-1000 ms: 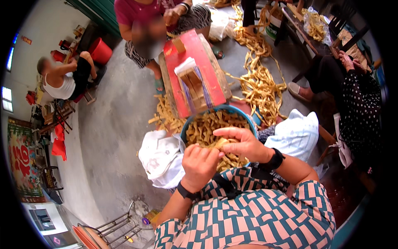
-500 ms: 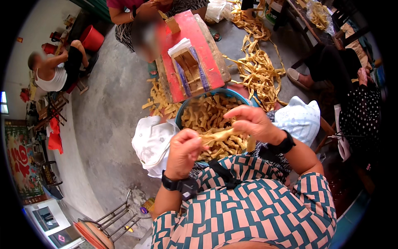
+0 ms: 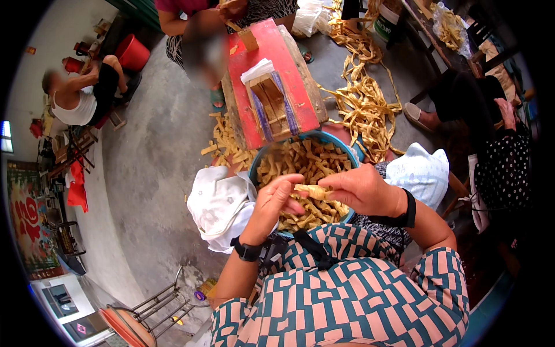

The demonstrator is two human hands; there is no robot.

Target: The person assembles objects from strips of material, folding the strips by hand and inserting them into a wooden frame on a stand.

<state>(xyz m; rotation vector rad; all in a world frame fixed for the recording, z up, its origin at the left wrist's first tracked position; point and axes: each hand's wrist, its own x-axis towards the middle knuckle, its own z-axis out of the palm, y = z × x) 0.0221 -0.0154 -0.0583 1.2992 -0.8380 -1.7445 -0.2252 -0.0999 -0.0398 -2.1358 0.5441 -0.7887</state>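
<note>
A twisted tan strip (image 3: 312, 191), bunched like a small knot, spans the gap between my two hands above the tub. At its right end, my right hand (image 3: 367, 189) pinches it between thumb and fingertips. The fingers of my left hand (image 3: 272, 205) curve loosely around the strip's left end, the exact contact partly hidden. Below them is a round blue tub (image 3: 340, 137), filled with many similar short tan knotted pieces (image 3: 312, 156).
Beyond the tub stands a red-topped bench (image 3: 248, 124) with a wooden box-like frame (image 3: 269, 101). Long tan strips (image 3: 367, 95) lie heaped on the floor at right. White cloth (image 3: 217, 205) and pale blue cloth (image 3: 419, 173) flank the tub. Other people sit nearby.
My hands have come closer together. The strip, stretched longer between them before, is now more bunched. My left hand has shifted rightward and its fingers are more extended.
</note>
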